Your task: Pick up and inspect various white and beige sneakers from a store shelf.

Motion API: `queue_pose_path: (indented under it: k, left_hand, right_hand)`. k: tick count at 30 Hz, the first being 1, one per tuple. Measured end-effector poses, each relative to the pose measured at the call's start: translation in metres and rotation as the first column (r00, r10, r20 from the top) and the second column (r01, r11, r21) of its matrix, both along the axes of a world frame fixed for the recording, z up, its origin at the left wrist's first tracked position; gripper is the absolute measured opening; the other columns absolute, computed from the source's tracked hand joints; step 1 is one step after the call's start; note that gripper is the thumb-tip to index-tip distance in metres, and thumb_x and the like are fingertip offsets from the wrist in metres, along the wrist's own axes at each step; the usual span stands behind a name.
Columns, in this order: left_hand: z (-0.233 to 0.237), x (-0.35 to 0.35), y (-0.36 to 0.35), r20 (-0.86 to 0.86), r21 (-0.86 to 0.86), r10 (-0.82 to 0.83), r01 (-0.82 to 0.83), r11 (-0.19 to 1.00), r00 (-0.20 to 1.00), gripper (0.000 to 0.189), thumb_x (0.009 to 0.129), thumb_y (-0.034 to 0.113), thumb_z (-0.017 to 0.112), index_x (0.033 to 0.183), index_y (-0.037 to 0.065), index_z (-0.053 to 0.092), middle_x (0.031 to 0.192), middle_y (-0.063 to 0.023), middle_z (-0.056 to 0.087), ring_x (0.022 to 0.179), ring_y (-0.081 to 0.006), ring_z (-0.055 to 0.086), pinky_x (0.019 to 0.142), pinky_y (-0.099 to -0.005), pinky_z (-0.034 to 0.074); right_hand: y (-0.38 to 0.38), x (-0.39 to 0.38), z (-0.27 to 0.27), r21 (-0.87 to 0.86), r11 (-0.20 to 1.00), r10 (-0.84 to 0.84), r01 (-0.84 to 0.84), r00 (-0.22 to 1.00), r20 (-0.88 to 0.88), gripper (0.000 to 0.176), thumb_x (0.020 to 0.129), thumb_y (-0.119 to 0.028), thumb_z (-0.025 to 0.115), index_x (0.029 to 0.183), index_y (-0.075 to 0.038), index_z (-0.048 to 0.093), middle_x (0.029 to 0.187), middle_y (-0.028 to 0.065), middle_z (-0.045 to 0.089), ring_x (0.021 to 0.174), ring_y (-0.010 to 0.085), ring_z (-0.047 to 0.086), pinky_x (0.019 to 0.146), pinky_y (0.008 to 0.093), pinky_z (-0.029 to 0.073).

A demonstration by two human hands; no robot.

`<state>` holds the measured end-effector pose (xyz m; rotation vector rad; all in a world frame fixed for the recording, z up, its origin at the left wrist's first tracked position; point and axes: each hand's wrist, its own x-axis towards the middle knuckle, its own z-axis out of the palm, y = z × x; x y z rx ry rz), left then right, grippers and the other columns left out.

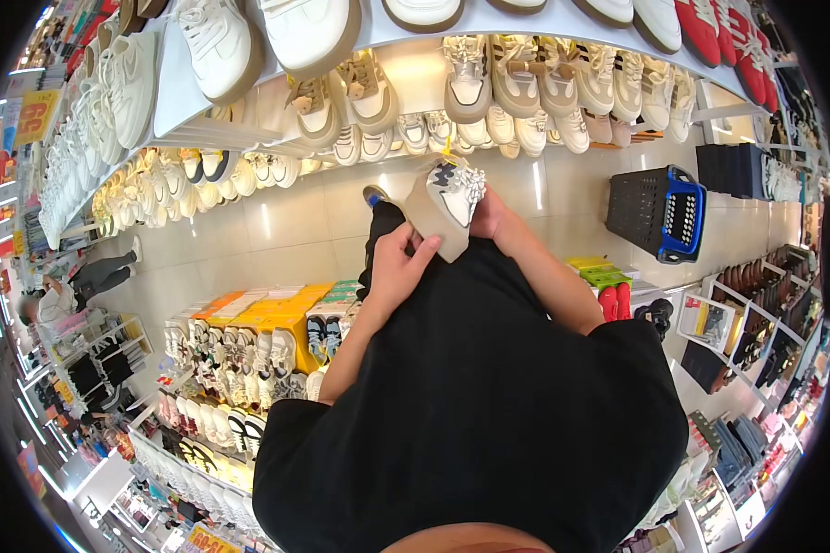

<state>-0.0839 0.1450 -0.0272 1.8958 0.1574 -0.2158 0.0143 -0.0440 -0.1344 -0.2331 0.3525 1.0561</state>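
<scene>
A white sneaker (454,201) with dark trim, white laces and a wide beige-grey sole is held out in front of my black shirt. It is tilted, with much of its sole facing me, and a yellow tag (448,152) hangs at its far end. My left hand (400,270) grips the sole's near left edge, thumb against the sole. On the other side my right hand (491,216) is closed at the shoe's right side; its fingertips are mostly hidden behind the shoe.
Shelves (378,28) with rows of mostly white sneakers stand ahead. A black and blue shopping basket (657,214) sits on the tiled floor to the right. Low shoe displays (240,369) lie to the left, and a person (65,300) is farther off at far left.
</scene>
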Motion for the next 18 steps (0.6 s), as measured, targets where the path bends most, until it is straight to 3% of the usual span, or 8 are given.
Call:
queue_pose_path:
  k: [2,6,8,10,11,14,15,18]
  left_hand:
    - [-0.014,0.001,-0.003,-0.009,-0.031,0.018,-0.018,0.999,1.000,0.032,0.094,0.030,0.070,0.093,-0.001,0.066,0.063,-0.0030,0.053,0.060,-0.0106,0.048,0.057,-0.0295,0.041]
    - [-0.015,0.009,-0.011,-0.042,-0.312,0.189,-0.192,0.930,0.981,0.032,0.104,0.029,0.056,0.103,-0.002,0.065,0.082,-0.0007,0.063,0.077,-0.0085,0.055,0.071,-0.0260,0.046]
    - [-0.028,0.005,-0.004,-0.125,-0.307,0.229,-0.257,0.916,0.966,0.037,0.108,0.032,0.049,0.108,-0.002,0.064,0.095,-0.0018,0.066,0.085,-0.0084,0.057,0.077,-0.0246,0.047]
    - [-0.035,0.011,-0.006,-0.181,-0.351,0.325,-0.370,0.860,0.928,0.040,0.109,0.035,0.047,0.110,-0.002,0.064,0.098,-0.0030,0.066,0.088,-0.0085,0.058,0.077,-0.0249,0.048]
    - [-0.035,0.009,-0.005,-0.291,-0.316,0.321,-0.407,0.857,0.901,0.050,0.109,0.044,0.042,0.122,0.000,0.061,0.111,-0.0079,0.068,0.097,-0.0125,0.064,0.083,-0.0300,0.053]
    - [-0.049,0.011,0.000,-0.471,-0.466,0.231,-0.462,0.755,0.852,0.061,0.108,0.054,0.033,0.138,0.004,0.052,0.126,-0.0106,0.065,0.113,-0.0199,0.065,0.091,-0.0391,0.056]
    - [-0.053,0.013,0.001,-0.508,-0.517,0.194,-0.478,0.710,0.839,0.064,0.107,0.057,0.031,0.142,0.006,0.049,0.130,-0.0107,0.063,0.116,-0.0220,0.063,0.092,-0.0416,0.056]
    - [-0.063,0.023,0.003,-0.591,-0.635,0.091,-0.531,0.560,0.802,0.069,0.106,0.062,0.025,0.149,0.011,0.042,0.141,-0.0105,0.058,0.125,-0.0267,0.060,0.096,-0.0469,0.055]
  right_hand:
    - [-0.003,0.003,0.002,0.021,0.996,0.085,-0.086,0.996,0.011,0.046,0.103,-0.046,0.045,0.123,-0.010,0.066,0.125,0.0052,0.069,0.113,0.0225,0.066,0.101,0.0414,0.051]
    - [-0.012,0.009,0.005,-0.225,0.974,-0.014,0.021,0.999,0.034,0.043,0.104,-0.044,0.042,0.122,-0.013,0.065,0.123,0.0033,0.069,0.113,0.0187,0.065,0.099,0.0408,0.051]
    - [-0.019,0.008,-0.016,-0.398,0.911,-0.084,0.110,0.993,0.082,0.039,0.105,-0.040,0.043,0.125,-0.013,0.062,0.119,0.0012,0.069,0.111,0.0172,0.064,0.094,0.0366,0.051]
    - [-0.024,0.014,-0.021,-0.533,0.828,-0.120,0.175,0.983,0.137,0.038,0.105,-0.036,0.044,0.131,-0.012,0.056,0.120,0.0010,0.068,0.110,0.0179,0.064,0.089,0.0328,0.052]
    - [-0.025,0.015,-0.024,-0.604,0.745,-0.205,0.283,0.959,0.196,0.051,0.100,-0.027,0.054,0.144,-0.007,0.038,0.124,0.0061,0.063,0.109,0.0207,0.063,0.090,0.0348,0.051]
    - [-0.012,0.012,0.034,-0.756,0.446,-0.186,0.480,0.876,0.446,0.057,0.097,-0.029,0.060,0.147,-0.010,0.038,0.124,0.0120,0.063,0.110,0.0209,0.063,0.094,0.0376,0.049]
    - [-0.015,0.010,0.039,-0.658,0.486,-0.203,0.575,0.807,0.554,0.073,0.090,-0.021,0.070,0.149,-0.009,0.028,0.126,0.0140,0.058,0.111,0.0208,0.060,0.094,0.0371,0.049]
    - [-0.005,0.004,0.065,-0.583,0.296,0.169,0.757,0.559,0.812,0.078,0.086,-0.014,0.075,0.149,-0.008,0.029,0.128,0.0136,0.054,0.113,0.0209,0.056,0.094,0.0364,0.048]
